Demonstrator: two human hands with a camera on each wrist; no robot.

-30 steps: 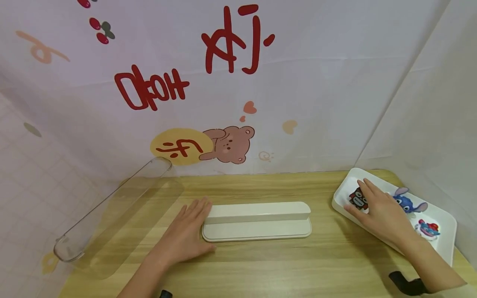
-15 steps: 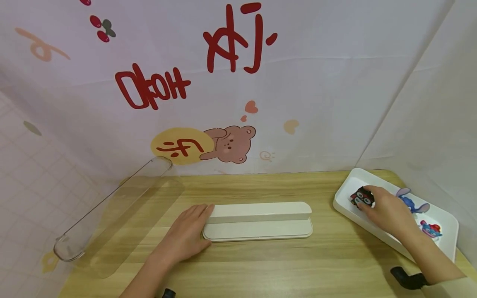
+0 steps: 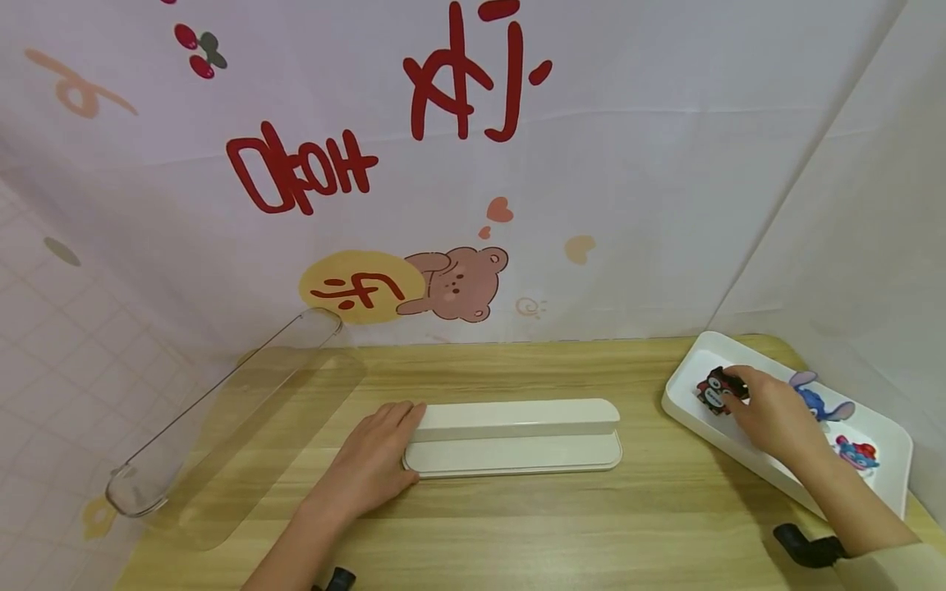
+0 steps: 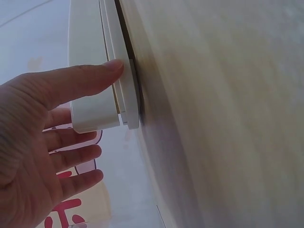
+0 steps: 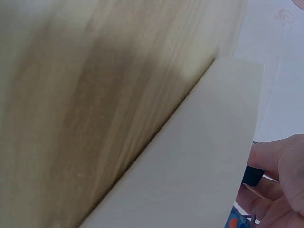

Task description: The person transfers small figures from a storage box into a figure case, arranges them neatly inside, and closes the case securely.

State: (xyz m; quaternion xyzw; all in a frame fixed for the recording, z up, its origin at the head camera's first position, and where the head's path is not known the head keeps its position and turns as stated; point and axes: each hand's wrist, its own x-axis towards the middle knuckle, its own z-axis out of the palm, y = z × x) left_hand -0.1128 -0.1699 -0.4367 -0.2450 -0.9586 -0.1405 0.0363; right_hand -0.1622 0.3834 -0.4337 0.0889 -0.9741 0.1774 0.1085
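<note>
My left hand (image 3: 373,451) holds the left end of a long off-white stepped base (image 3: 513,453). In the left wrist view its thumb (image 4: 92,80) lies against the lower edge, and the fingers reach behind with several of them extended. Over on the right, my right hand (image 3: 776,414) pinches a small black-and-red owl figure (image 3: 714,391) inside a white tray (image 3: 683,406). The right wrist view shows a dark edge (image 5: 253,175) of that figure between thumb and fingers; the tray wall hides the rest.
Behind the right hand in the tray are a blue long-eared figure (image 3: 813,402) and a red-and-blue figure (image 3: 857,453). A clear elongated cover (image 3: 244,410) lies at the left. A printed cloth (image 3: 650,189) rises behind the wooden table (image 3: 562,533).
The right hand has closed its thumb and fingers on the owl figure, which has turned slightly in the tray. The left hand stays at the base's end.
</note>
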